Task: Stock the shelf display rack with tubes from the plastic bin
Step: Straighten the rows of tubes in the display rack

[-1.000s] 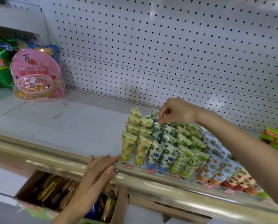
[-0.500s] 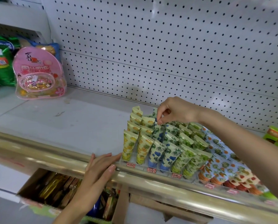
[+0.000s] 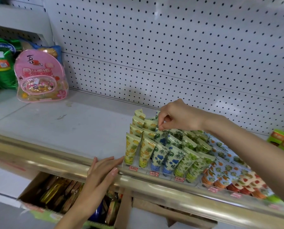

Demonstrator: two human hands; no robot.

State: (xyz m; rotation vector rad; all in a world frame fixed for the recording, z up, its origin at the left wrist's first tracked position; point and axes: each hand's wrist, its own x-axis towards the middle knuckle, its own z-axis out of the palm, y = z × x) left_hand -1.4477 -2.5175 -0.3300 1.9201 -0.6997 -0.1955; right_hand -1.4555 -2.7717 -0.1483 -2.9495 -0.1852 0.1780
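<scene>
2 hands are working the shelf: the right hand (image 3: pixel 179 115) is reaching over the display rack (image 3: pixel 161 173) at 3 o'clock, fingertips (image 3: pixel 160 127) pinching the crimped top of a blue-flowered tube (image 3: pixel 159 135) standing upright in the rack's third column. The left hand (image 3: pixel 102 171) is lying flat and unclenched on the gold rail (image 3: pixel 38 157) at 6 o'clock, fingertip touching the rack's corner. A pink candy bag (image 3: pixel 40 76) is leaning at 10 o'clock.
</scene>
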